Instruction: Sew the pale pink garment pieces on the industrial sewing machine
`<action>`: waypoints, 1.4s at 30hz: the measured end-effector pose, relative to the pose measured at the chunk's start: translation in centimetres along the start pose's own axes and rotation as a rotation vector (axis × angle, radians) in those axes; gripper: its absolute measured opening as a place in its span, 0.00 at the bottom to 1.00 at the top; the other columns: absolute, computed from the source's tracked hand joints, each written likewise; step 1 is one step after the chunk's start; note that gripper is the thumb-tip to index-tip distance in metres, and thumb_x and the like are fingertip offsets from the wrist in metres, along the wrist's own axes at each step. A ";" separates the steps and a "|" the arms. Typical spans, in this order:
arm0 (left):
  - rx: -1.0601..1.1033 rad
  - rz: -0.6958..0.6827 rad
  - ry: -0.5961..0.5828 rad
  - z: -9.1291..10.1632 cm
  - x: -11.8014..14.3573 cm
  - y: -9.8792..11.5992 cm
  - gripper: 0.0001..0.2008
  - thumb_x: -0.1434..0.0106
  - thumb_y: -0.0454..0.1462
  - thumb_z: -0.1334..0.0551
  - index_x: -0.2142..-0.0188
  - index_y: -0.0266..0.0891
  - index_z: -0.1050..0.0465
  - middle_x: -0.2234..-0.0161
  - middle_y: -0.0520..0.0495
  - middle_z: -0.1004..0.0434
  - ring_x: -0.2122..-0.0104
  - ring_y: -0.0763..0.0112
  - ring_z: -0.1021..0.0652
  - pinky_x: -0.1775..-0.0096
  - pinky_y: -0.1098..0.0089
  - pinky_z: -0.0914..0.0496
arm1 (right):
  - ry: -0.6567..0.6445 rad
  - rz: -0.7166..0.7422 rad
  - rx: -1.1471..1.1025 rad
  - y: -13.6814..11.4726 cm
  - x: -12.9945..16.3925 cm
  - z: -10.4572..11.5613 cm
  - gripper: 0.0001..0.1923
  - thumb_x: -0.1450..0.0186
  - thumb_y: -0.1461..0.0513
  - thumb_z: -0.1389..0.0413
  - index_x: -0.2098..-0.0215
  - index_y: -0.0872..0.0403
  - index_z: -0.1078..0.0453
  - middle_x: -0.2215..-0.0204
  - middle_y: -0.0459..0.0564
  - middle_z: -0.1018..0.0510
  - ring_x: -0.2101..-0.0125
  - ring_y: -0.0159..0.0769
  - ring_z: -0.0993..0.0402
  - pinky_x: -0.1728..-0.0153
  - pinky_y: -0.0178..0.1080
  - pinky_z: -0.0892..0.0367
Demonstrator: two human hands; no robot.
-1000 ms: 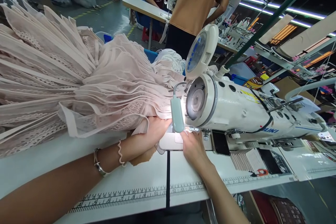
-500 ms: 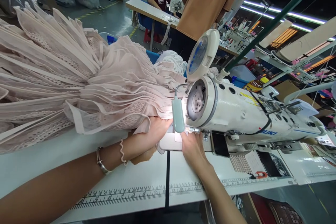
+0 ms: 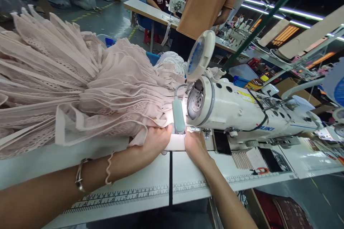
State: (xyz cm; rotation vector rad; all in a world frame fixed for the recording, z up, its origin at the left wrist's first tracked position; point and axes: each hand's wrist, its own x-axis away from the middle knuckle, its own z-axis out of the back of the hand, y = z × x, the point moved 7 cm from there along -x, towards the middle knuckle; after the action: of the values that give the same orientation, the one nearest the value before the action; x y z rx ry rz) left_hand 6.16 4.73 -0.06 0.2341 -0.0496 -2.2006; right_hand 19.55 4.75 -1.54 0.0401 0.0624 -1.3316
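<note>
A thick pile of pale pink lace garments (image 3: 120, 78) lies to the left of a white sewing machine (image 3: 228, 102). My left hand (image 3: 158, 139) is closed on the near edge of the pale pink fabric, just left of the needle area; its fingertips are partly hidden. Close to the needle, my right hand (image 3: 195, 145) has its fingers curled in under the machine head, and whatever they hold is out of sight. A green lamp (image 3: 178, 115) hangs between the hands and hides the sewing spot behind its glare.
A printed ruler (image 3: 129, 196) runs along the table's front edge. Beside the machine lie a phone (image 3: 222, 142) and orange-handled snips (image 3: 260, 171). The round magnifier (image 3: 200, 55) stands up over the machine head. Behind, a person in brown (image 3: 206, 3) stands near another worktable (image 3: 150, 10).
My left hand has drawn back slightly toward me and left, and the fabric edge beside it has shifted. My right hand's fingers are more curled. The view has turned slightly.
</note>
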 end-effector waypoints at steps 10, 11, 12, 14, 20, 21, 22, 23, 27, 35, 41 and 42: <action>0.197 -0.586 0.187 -0.1 5.2 0.7 0.25 0.33 0.23 0.53 0.43 0.42 0.32 0.44 0.45 0.26 0.42 0.64 0.30 0.44 0.62 0.33 | 0.281 -0.060 0.001 3.7 7.1 4.2 0.13 0.29 0.61 0.54 0.55 0.54 0.29 0.61 0.55 0.23 0.58 0.42 0.30 0.55 0.44 0.36; 0.186 -0.568 0.169 -0.4 5.3 0.0 0.28 0.34 0.22 0.54 0.40 0.44 0.35 0.42 0.47 0.28 0.40 0.64 0.32 0.44 0.63 0.32 | 0.371 -0.157 0.031 5.9 8.9 5.3 0.13 0.29 0.61 0.55 0.61 0.55 0.29 0.66 0.54 0.24 0.62 0.41 0.31 0.58 0.43 0.36; 0.148 -0.549 0.160 -0.7 5.4 -0.6 0.31 0.35 0.21 0.54 0.38 0.44 0.37 0.40 0.49 0.30 0.38 0.65 0.34 0.47 0.66 0.30 | 0.452 -0.278 0.072 8.4 10.7 6.5 0.13 0.29 0.60 0.54 0.63 0.55 0.29 0.68 0.54 0.25 0.63 0.42 0.31 0.59 0.44 0.36; 0.037 -0.532 0.178 -1.1 5.5 -1.0 0.33 0.36 0.20 0.54 0.37 0.44 0.38 0.38 0.49 0.32 0.38 0.65 0.34 0.52 0.71 0.28 | 0.533 -0.464 0.158 13.0 13.9 8.2 0.15 0.31 0.53 0.49 0.63 0.57 0.29 0.65 0.59 0.26 0.61 0.47 0.32 0.59 0.47 0.37; -0.237 -0.633 0.346 -1.2 5.1 2.4 0.22 0.36 0.22 0.48 0.45 0.29 0.28 0.45 0.33 0.28 0.44 0.54 0.28 0.43 0.58 0.33 | 0.322 -0.613 -0.006 19.4 16.5 8.3 0.21 0.30 0.51 0.54 0.70 0.54 0.27 0.70 0.55 0.24 0.70 0.42 0.29 0.69 0.40 0.39; -0.254 -0.655 0.359 -1.2 5.0 2.9 0.21 0.36 0.22 0.48 0.47 0.29 0.27 0.45 0.33 0.28 0.44 0.53 0.28 0.42 0.56 0.35 | 0.315 -0.619 -0.009 19.6 16.5 8.4 0.21 0.30 0.52 0.54 0.70 0.54 0.26 0.70 0.55 0.23 0.71 0.41 0.28 0.70 0.40 0.40; -0.266 -0.667 0.376 -1.1 4.9 3.2 0.20 0.36 0.22 0.48 0.48 0.28 0.27 0.46 0.33 0.27 0.45 0.52 0.27 0.41 0.54 0.36 | 0.312 -0.626 -0.002 19.6 16.5 8.5 0.21 0.31 0.53 0.54 0.70 0.54 0.26 0.70 0.55 0.22 0.71 0.40 0.28 0.70 0.39 0.40; -0.274 -0.669 0.400 -0.9 4.8 3.4 0.19 0.36 0.22 0.48 0.49 0.28 0.26 0.47 0.32 0.27 0.45 0.52 0.27 0.41 0.53 0.36 | 0.308 -0.635 0.007 19.8 16.5 8.7 0.20 0.31 0.54 0.54 0.70 0.54 0.25 0.70 0.55 0.21 0.72 0.40 0.28 0.70 0.39 0.41; -0.294 -0.623 0.473 -0.1 4.7 3.2 0.18 0.35 0.24 0.47 0.49 0.25 0.27 0.50 0.31 0.25 0.49 0.51 0.25 0.40 0.50 0.37 | 0.311 -0.650 0.005 20.0 16.4 9.5 0.18 0.33 0.56 0.52 0.71 0.54 0.24 0.72 0.55 0.21 0.73 0.40 0.29 0.71 0.39 0.41; -0.465 -0.610 0.446 0.7 3.8 5.5 0.18 0.36 0.24 0.48 0.51 0.24 0.25 0.54 0.29 0.22 0.53 0.48 0.22 0.48 0.47 0.30 | 0.760 -0.411 -0.051 9.6 14.3 9.3 0.15 0.31 0.54 0.48 0.68 0.52 0.24 0.77 0.50 0.27 0.74 0.38 0.32 0.63 0.43 0.38; -0.509 -0.482 0.395 -0.5 3.4 5.3 0.20 0.39 0.22 0.47 0.50 0.22 0.25 0.53 0.26 0.23 0.53 0.42 0.21 0.62 0.56 0.24 | 0.272 -0.162 -0.618 3.8 5.9 3.0 0.11 0.31 0.57 0.49 0.65 0.52 0.27 0.70 0.47 0.22 0.69 0.36 0.26 0.66 0.37 0.32; -0.509 -0.467 0.392 -0.6 3.4 5.0 0.20 0.39 0.22 0.47 0.49 0.22 0.26 0.52 0.25 0.23 0.53 0.42 0.21 0.61 0.55 0.24 | 0.256 -0.165 -0.533 3.9 5.0 2.7 0.08 0.32 0.58 0.46 0.65 0.52 0.27 0.67 0.49 0.22 0.66 0.38 0.26 0.63 0.39 0.31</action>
State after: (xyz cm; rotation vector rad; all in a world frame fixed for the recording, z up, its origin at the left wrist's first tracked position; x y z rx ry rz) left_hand 8.27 -0.93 -0.52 0.4128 0.8468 -2.4892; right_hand 24.60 0.62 0.77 -0.2518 0.6466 -1.4312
